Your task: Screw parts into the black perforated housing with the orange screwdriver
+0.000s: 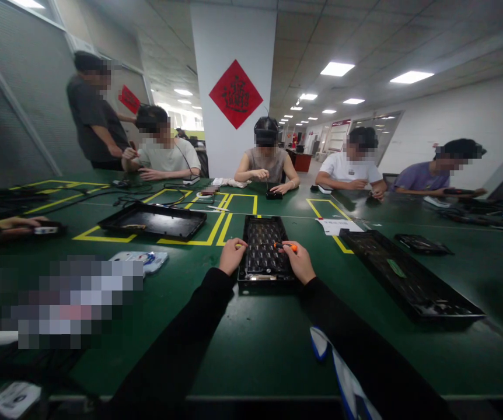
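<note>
In front of me on the green table is a shallow black plastic tray (pixel 254 286), long side pointing away, with rows of small raised shapes inside. My right hand (pixel 300 262) is closed around a screwdriver with an orange handle (pixel 294 248). Its thin shaft points left over the tray's interior; whether the tip touches anything is too small to tell. My left hand (pixel 232 256) is closed at the tray's left rim, thumb and fingers pressed together there. A silvery connector-like part (pixel 270 278) shows at the tray's near end.
At right lies a longer black tray (pixel 422 297) with a green strip inside, near a small black part (pixel 424 244) and white paper (pixel 341 226). Another black tray (pixel 168 224) is at left, with cables behind. A clear pouch (pixel 155 261) lies nearer. Several people work around the table.
</note>
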Demonstrator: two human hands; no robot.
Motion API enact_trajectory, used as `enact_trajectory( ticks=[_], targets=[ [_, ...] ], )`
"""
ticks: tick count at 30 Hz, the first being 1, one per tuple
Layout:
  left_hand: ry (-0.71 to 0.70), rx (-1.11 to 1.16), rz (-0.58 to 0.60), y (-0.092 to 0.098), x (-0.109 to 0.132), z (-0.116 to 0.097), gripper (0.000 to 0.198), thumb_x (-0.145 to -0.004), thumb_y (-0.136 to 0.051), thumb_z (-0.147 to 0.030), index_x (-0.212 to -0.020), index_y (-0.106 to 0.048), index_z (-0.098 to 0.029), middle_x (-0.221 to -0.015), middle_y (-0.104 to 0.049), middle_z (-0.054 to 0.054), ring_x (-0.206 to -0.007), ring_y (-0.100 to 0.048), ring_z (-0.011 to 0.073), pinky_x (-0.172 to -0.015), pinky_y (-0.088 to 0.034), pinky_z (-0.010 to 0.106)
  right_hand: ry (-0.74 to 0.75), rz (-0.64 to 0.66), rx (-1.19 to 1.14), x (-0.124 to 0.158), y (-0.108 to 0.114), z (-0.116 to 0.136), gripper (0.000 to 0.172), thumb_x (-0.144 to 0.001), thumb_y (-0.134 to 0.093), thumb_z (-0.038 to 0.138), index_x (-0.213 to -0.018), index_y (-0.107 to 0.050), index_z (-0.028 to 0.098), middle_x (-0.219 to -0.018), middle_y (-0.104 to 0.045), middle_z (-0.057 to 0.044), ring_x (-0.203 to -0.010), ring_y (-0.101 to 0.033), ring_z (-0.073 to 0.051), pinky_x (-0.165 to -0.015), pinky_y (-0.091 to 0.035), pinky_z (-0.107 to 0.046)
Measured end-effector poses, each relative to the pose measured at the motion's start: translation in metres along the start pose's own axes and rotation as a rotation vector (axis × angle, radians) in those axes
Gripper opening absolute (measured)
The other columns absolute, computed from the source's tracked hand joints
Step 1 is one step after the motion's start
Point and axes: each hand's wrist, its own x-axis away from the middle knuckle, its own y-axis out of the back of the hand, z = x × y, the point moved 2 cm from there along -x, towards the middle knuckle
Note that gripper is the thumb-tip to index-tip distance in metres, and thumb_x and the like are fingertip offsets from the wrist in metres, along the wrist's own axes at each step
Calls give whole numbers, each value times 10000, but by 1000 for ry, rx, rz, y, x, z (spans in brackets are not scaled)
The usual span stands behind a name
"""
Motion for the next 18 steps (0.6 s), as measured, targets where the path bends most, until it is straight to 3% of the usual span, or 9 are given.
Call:
enact_trajectory(
  ticks=[10,18],
  targets=[
    [12,1,1,0,0,0,158,-696,-475,-218,-728,-620,-165,-795,-557,32,-728,-506,126,-721,-402,257,5,68,-2,0,-1,1,323,-775,-453,404,-981,-580,190,-807,-672,-32,-825,-601,-186,-810,-404,-330],
    [30,26,10,0,1,0,161,-706,-471,-218,-742,-617,-159,-806,-546,25,-665,-504,105,-716,-411,260,25,49,9,2,0,3,315,-781,-447,388,-980,-578,183,-803,-671,-34,-815,-600,-184,-808,-402,-325]
  ],
)
